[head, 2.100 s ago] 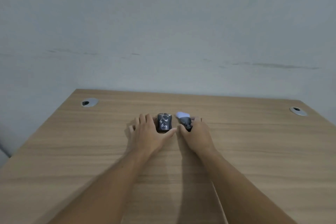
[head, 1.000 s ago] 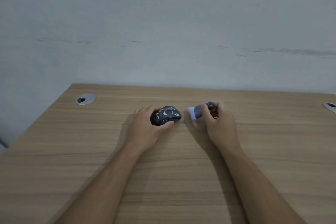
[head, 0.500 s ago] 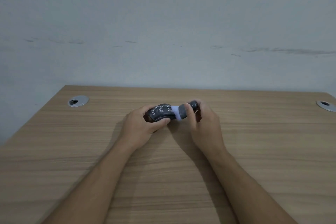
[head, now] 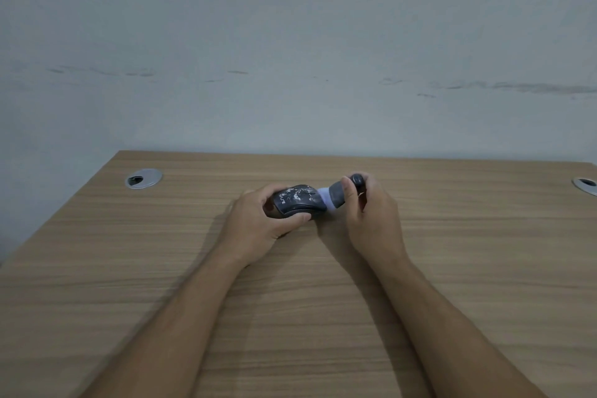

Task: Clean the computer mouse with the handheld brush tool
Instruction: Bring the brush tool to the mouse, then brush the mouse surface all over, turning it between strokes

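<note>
Mouse (head: 297, 202), dark with white smears across its top, is gripped by the left hand (head: 258, 229) above the wooden desk (head: 290, 317), thumb along the near side, fingers curled round the far side. Brush tool (head: 337, 194) is clenched in the right hand (head: 371, 220), tilted down to the left; its pale bristle end is pressed against the right end of the mouse. Two metal cable grommets (head: 143, 178) are set in the far corners of the desk, well apart from the hands.

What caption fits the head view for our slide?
Left hand holds a speckled mouse while right hand presses the brush against it.
</note>
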`<state>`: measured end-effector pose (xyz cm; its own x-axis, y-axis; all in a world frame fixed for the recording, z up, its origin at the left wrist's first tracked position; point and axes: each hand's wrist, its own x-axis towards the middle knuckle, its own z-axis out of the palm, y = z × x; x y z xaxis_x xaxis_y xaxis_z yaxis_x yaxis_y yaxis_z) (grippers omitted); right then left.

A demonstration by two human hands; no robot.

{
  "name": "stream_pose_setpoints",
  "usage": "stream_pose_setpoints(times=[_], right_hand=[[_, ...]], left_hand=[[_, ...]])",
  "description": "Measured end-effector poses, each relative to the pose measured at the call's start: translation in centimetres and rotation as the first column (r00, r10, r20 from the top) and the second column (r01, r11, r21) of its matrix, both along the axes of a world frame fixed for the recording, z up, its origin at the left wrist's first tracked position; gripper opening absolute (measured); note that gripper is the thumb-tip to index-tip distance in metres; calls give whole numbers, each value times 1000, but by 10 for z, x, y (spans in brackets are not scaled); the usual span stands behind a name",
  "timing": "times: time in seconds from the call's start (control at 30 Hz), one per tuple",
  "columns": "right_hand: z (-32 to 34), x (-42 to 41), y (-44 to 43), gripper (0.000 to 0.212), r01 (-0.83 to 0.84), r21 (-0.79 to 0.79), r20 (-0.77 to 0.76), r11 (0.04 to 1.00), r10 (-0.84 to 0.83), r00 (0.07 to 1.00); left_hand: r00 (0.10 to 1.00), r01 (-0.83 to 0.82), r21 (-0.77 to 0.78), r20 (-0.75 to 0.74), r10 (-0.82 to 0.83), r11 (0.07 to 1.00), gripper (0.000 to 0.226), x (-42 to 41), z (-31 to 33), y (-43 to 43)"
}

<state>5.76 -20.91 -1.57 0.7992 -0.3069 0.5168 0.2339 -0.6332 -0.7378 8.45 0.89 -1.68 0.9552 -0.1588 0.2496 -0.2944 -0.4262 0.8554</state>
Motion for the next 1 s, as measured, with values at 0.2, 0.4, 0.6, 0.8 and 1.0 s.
stream_pose_setpoints(times=[0.2, 0.4, 0.6, 0.8, 1.0], right_hand=[[12, -9, 6, 13, -50, 22, 103, 999, 47, 994], [3, 0, 4, 18, -29, -26, 33, 999, 30, 999], [15, -7, 8, 16, -23, 16, 132, 1000, 21, 991], [4, -4, 9, 18, -37, -52, 51, 998, 39, 998], [14, -13, 10, 18, 22, 26, 128, 999, -25, 991]], left_hand=[[1000, 19, 9, 3, -19, 1000, 50, 0, -1, 1], [1000, 27, 43, -5, -27, 999, 62, 2, -4, 4], [1000, 22, 47, -13, -21, 999, 63, 3, -2, 2], [1000, 20, 40, 3, -20, 999, 55, -1, -2, 2], [1000, 17, 43, -14, -16, 999, 55, 2, -3, 1]])
